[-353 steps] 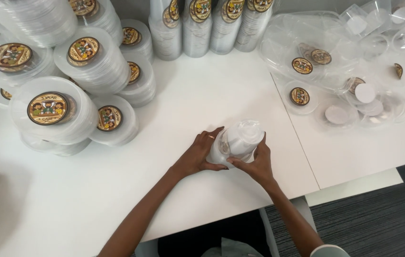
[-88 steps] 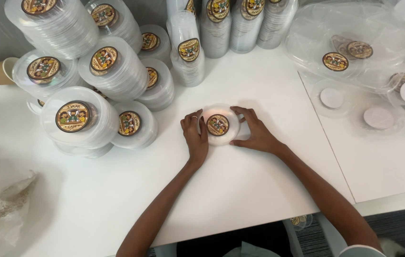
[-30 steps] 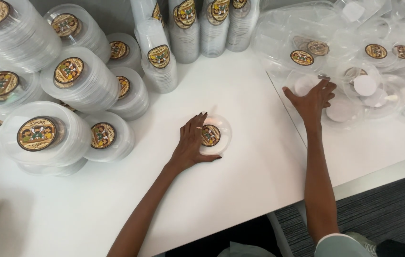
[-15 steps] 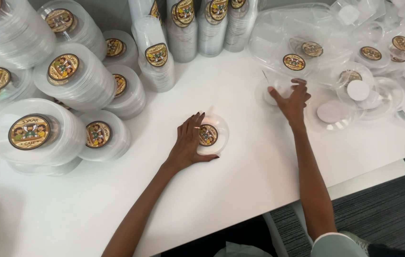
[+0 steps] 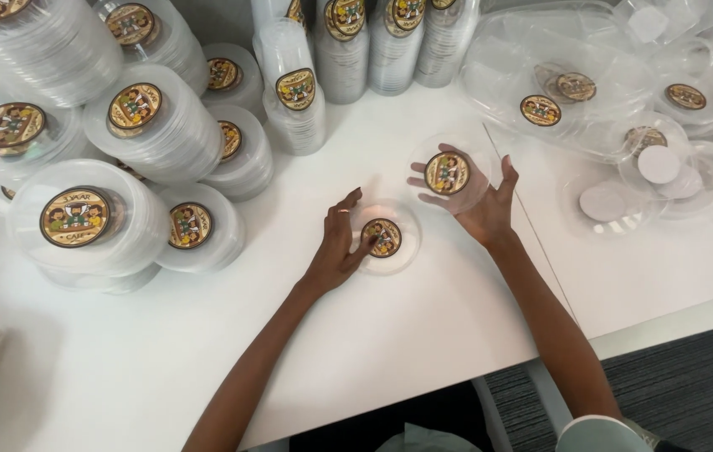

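My left hand (image 5: 337,248) rests on the white table (image 5: 231,351), its fingertips touching a clear round plastic lid (image 5: 387,238) with a round brown sticker that lies flat there. My right hand (image 5: 482,201) holds a second clear stickered lid (image 5: 448,172) up off the table, just right of and behind the first one, sticker facing up.
Tall stacks of clear stickered lids (image 5: 80,222) crowd the left and the back (image 5: 344,42). At the right lie loose clear lids (image 5: 658,163) and a clear bag of more (image 5: 557,84). The table's front edge and a seam (image 5: 532,243) run near my right arm.
My right hand came back from the loose pile at the right holding a stickered lid toward the one on the table. My left hand stayed on the flat lid.
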